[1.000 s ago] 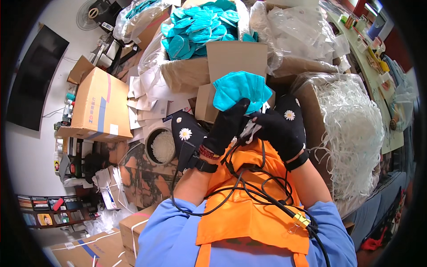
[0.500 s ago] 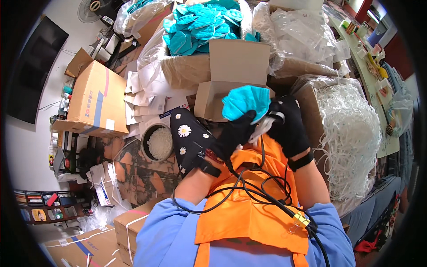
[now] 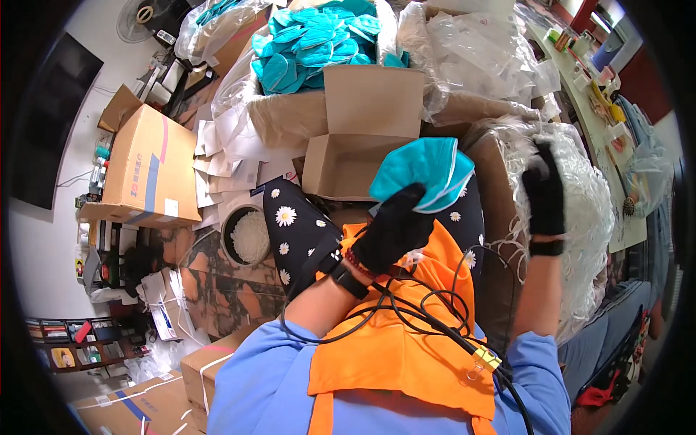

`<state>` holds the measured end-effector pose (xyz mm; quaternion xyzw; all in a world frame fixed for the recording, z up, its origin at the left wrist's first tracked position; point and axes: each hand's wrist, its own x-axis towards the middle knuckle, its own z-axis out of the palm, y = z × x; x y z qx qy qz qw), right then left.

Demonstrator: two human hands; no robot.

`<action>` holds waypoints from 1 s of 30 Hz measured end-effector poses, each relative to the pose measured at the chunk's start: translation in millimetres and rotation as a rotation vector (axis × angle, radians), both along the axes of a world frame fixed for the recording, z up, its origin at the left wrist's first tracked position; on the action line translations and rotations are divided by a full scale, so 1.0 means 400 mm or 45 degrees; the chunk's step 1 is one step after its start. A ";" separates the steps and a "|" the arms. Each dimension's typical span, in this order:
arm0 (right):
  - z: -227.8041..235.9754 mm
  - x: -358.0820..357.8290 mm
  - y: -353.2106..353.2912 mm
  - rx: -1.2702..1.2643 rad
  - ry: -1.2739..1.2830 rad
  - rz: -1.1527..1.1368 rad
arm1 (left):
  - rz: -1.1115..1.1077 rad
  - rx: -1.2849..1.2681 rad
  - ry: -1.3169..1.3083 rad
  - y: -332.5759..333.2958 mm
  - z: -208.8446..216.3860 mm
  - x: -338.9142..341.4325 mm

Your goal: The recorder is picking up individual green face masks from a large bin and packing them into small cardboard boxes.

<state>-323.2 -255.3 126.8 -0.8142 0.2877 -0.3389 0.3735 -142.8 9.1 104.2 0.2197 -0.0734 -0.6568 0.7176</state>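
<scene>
My left hand, in a black glove, is closed on a teal face mask, holding it over my lap. A thin white band runs across the mask. My right hand, also gloved in black, is raised at the right over a heap of tangled white elastic straps. Its fingers are smeared by motion, so whether they hold a strap is not visible. Just beyond the mask stands a small lidded cardboard box, its lid up.
A large carton lined with clear plastic holds many teal masks. Beside it lies a carton of clear plastic bags. A bowl of white bits sits by my left knee. Black cables cross my orange apron.
My right hand has left the mask and swung right, over the white straps. My left hand still holds the mask, now turned and shown wider.
</scene>
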 end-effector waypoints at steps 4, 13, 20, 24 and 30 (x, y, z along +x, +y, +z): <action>-0.186 0.114 0.232 1.066 -0.516 0.496 | 0.097 -0.144 0.440 -0.025 0.173 -0.049; 0.034 0.227 0.389 1.061 -0.146 0.298 | 0.041 -0.602 0.602 -0.017 0.019 -0.038; 0.048 0.226 0.293 1.292 -0.294 0.320 | 0.042 -0.335 -0.960 0.032 -0.012 0.213; 0.089 0.253 0.327 1.272 -0.237 0.439 | 0.311 -0.025 -0.756 0.044 -0.028 0.154; -0.005 0.251 0.312 0.928 -0.214 0.308 | 0.545 0.435 -1.246 0.031 0.052 0.100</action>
